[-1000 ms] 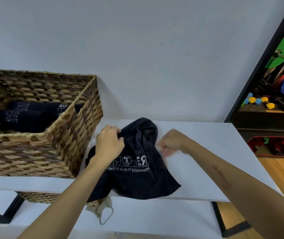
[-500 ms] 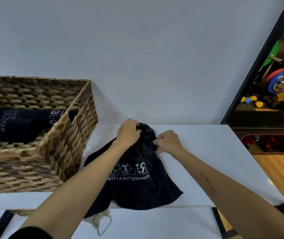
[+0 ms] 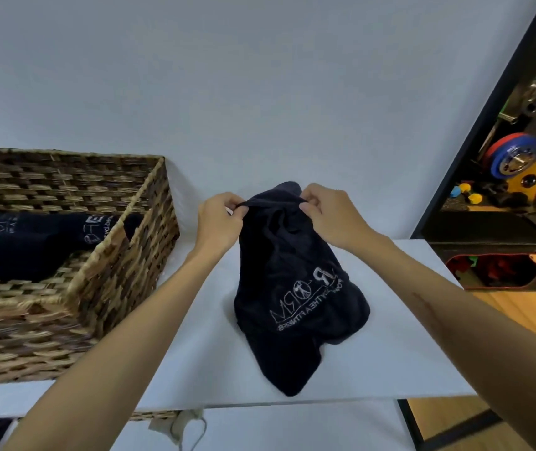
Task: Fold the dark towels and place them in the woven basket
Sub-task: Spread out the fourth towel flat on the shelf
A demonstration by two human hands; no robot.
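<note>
At far left the woven basket (image 3: 104, 271) is sitting on the white table (image 3: 406, 353), already holding rolled dark towels (image 3: 32, 242) against its near wall. Just right of it, the left hand (image 3: 218, 226) is pinching the top hem of the loose dark towel (image 3: 292, 288), and the right hand (image 3: 331, 216) is pinching the same hem a little further along, the two hands near each other but apart. The towel is hanging from those pinches, its lower part bunching on the table. It looks light, limp and non-slippery, so it will likely sag wherever unsupported; holding the two upper corners should be letting it drape flat for folding.
</note>
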